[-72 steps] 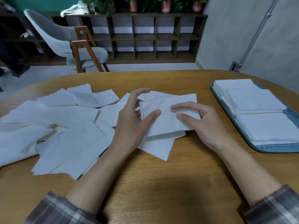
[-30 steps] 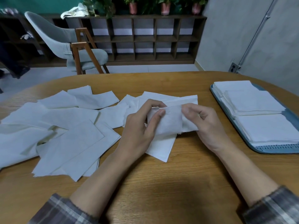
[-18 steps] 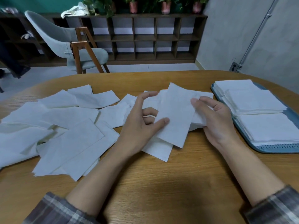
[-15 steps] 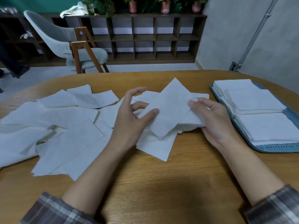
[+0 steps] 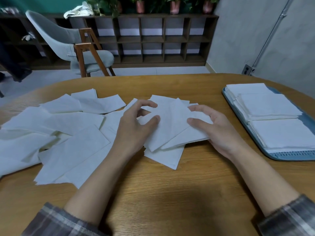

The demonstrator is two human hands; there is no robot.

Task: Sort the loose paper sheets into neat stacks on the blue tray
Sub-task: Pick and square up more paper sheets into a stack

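Leftward, loose sheets [image 5: 68, 133] are lying scattered on the table [image 5: 153, 193]. At ctr, a fanned bunch [image 5: 172, 128] is being pinched by the left hand [image 5: 134, 130], thumb on top, fingers [image 5: 150, 104] curled, & gripped at its rt edge by the right hand [image 5: 218, 133]. Far rt, neat stacks [image 5: 272, 108] are sitting on the blue tray [image 5: 289, 155], apart from both hands.

White sheets [image 5: 170, 123], blue tray [image 5: 279, 155] (plaid sleeves [image 5: 56, 220]).

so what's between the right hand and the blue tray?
Bare table only, per the head view: no sheet lies between the right hand, which holds a bunch of sheets, and the blue tray.
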